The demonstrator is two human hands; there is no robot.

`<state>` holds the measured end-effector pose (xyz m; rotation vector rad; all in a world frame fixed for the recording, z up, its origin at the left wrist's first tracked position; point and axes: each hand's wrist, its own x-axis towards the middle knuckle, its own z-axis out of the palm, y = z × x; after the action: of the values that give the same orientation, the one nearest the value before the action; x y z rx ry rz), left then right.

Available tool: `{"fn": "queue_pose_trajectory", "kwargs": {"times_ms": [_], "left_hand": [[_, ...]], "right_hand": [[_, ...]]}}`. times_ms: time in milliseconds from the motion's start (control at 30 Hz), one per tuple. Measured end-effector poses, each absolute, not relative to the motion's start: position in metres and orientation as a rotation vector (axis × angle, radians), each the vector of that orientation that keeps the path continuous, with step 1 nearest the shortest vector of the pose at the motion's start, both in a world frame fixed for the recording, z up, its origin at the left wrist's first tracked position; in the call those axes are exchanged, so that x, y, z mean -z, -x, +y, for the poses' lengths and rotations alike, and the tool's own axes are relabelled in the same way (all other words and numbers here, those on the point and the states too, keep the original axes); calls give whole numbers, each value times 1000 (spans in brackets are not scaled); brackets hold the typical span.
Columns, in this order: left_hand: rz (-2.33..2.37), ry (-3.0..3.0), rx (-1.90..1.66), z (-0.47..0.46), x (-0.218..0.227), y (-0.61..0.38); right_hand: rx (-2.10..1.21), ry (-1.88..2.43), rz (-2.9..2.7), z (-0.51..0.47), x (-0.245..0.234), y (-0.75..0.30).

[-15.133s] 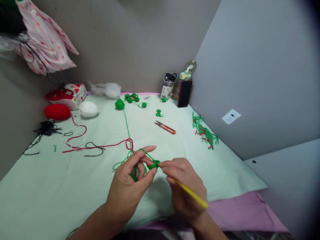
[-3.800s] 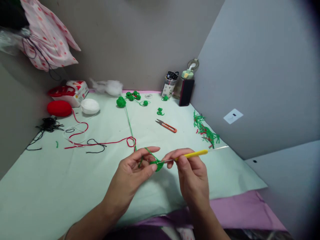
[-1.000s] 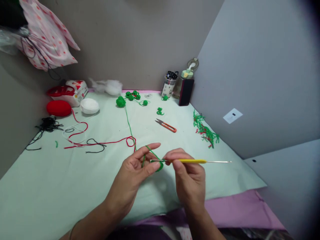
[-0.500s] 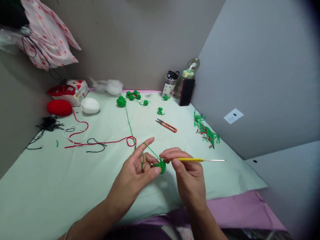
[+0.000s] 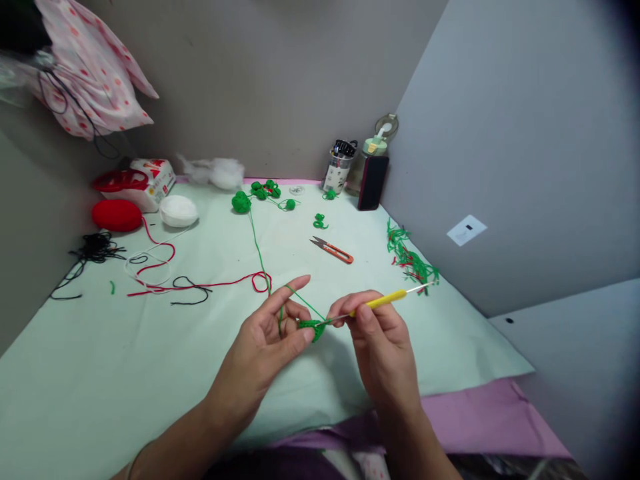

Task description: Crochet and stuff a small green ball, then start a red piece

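Observation:
My left hand (image 5: 267,347) pinches a small green crochet piece (image 5: 318,331) between thumb and fingers. Its index finger is raised, with green yarn (image 5: 257,243) looped over it; the strand runs back to a green yarn ball (image 5: 241,203). In my right hand (image 5: 383,340) is a double-ended crochet hook with a yellow grip (image 5: 384,301), held like a pen. The hook's left end meets the green piece, while its other end points up to the right. Exactly how the tip sits in the stitches is too small to tell.
Orange thread snips (image 5: 333,250) lie beyond my hands. Yarn scraps (image 5: 413,260) are along the right wall. At the left sit a red yarn ball (image 5: 117,215), a white yarn ball (image 5: 179,211) and black yarn (image 5: 97,247). A phone (image 5: 373,183) leans against a bottle at the back.
The crochet hook has tilted, its right end rising and its left end dropping onto the green piece. The piece has turned and shifted slightly left in my left hand.

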<state>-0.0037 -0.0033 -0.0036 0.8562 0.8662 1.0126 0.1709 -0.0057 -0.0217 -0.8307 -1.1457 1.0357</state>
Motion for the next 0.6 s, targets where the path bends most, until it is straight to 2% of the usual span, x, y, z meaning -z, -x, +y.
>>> {"fn": "queue_pose_trajectory", "kwargs": {"times_ms": [433,600], "left_hand": [[1142,-1071,-1064,-4,-9,1],[1199,-1104,-1196,-7,-8,-2]], "right_hand": [[-598,862,-1500,-19,16,-169],[-483,804,-1639,-18,16,-173]]}}
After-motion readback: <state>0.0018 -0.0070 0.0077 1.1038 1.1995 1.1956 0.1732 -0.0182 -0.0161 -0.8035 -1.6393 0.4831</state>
